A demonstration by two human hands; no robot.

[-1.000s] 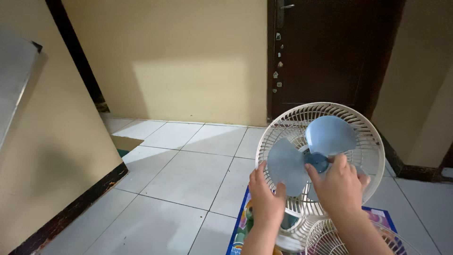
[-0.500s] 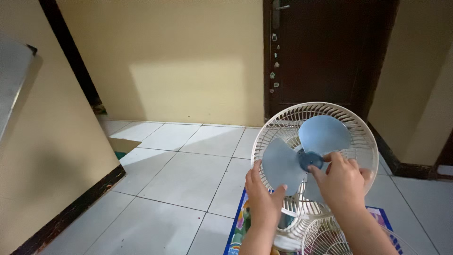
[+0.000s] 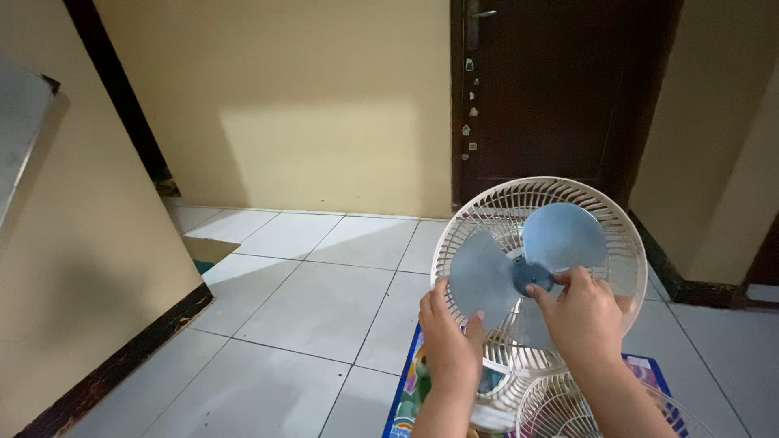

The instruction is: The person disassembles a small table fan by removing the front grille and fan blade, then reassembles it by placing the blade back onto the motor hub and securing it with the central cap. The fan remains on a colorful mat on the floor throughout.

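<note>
A hallway with yellow walls and a floor of pale tiles [image 3: 308, 308] fills the frame; a dark brown door [image 3: 552, 89] stands shut in the upper right, and a dark skirting strip runs along the wall at the lower left. At the bottom right a brightly coloured mat [image 3: 410, 389] lies on the tiles.

Standing on that mat, right of centre, is a fan with its front cover off: a round white wire guard [image 3: 479, 219] faces the camera, and in front of it sit the light blue blades [image 3: 560, 235], joined at a darker blue hub [image 3: 531, 274]. A second white wire guard [image 3: 552, 410] lies at the very bottom edge, just below the fan.

The left hand [image 3: 449, 341] is in the lower middle of the frame, fingers curled around the lower edge of the left blade, thumb on the front of it. The right hand [image 3: 586, 315] is just right of the hub, fingers drawn together with the tips pinching at the hub; its back hides the lower right blade. Both forearms rise from the bottom edge of the frame.
</note>
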